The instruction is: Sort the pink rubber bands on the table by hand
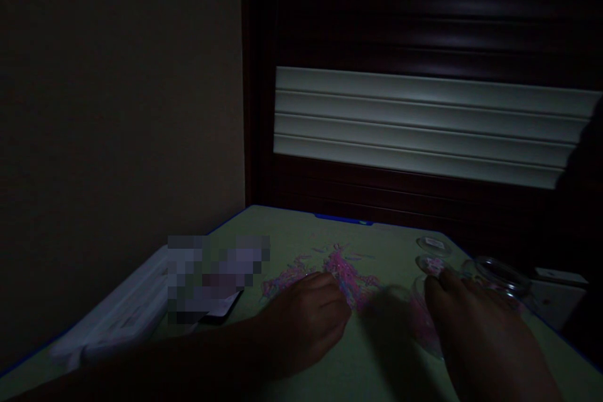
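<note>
A loose heap of small pink rubber bands [339,279] lies across the middle of the green table mat [292,245]. My left hand [304,323] rests on the heap with its fingers curled among the bands, though I cannot see whether they pinch any. My right hand [475,333] is at the right, its fingertips by a small clear round dish [431,266] holding pink bands. Just beyond that hand stands a clear glass jar [499,277]. A clear plastic container [421,320] with pink bands inside sits between my hands, in shadow.
A pixelated, unreadable object [217,273] and a dark phone [221,309] lie at the mat's left, with a white flat case [113,320] by the wall. A round lid [432,245] lies at the back right. A beige wall and dark cabinet with white panel bound the mat.
</note>
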Demonstrator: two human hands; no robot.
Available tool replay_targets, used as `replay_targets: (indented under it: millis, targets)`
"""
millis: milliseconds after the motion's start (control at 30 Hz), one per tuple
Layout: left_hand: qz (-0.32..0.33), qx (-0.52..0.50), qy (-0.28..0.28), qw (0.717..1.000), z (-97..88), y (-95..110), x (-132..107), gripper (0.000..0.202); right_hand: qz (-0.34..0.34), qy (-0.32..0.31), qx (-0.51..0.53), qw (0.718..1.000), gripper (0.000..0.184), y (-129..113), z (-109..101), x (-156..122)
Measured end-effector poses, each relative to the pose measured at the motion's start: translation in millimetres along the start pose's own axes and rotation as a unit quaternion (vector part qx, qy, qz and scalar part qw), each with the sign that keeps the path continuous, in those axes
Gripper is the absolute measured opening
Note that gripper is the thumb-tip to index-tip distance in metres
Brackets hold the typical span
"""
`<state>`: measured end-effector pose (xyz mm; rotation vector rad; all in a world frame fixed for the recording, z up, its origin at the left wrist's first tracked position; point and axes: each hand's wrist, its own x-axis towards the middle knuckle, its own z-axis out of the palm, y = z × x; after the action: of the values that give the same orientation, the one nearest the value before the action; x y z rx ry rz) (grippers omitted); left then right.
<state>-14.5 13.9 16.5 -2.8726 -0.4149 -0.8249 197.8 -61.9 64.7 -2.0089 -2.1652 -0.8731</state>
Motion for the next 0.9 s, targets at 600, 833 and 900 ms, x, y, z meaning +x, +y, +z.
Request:
replay_targets:
  millis: [600,833,900]
  targets:
    - [-0.032,-0.009,-0.026,0.999,-2.3,0.3,2.3,0.014,-0.095,0.137,-0.008,0.986,0.024,-4.2,1.1,-0.9]
    - [-0.049,-0.006,-0.014,0.999,0.4,-0.3,1.6,0.013,-0.153,0.063,0.126,0.978,0.032,-24.6,22.5,4.7]
    - [-0.058,-0.006,-0.008,0.998,1.4,-0.6,1.1,0.013,-0.181,0.049,0.129,0.974,0.022,-39.1,46.1,2.3]
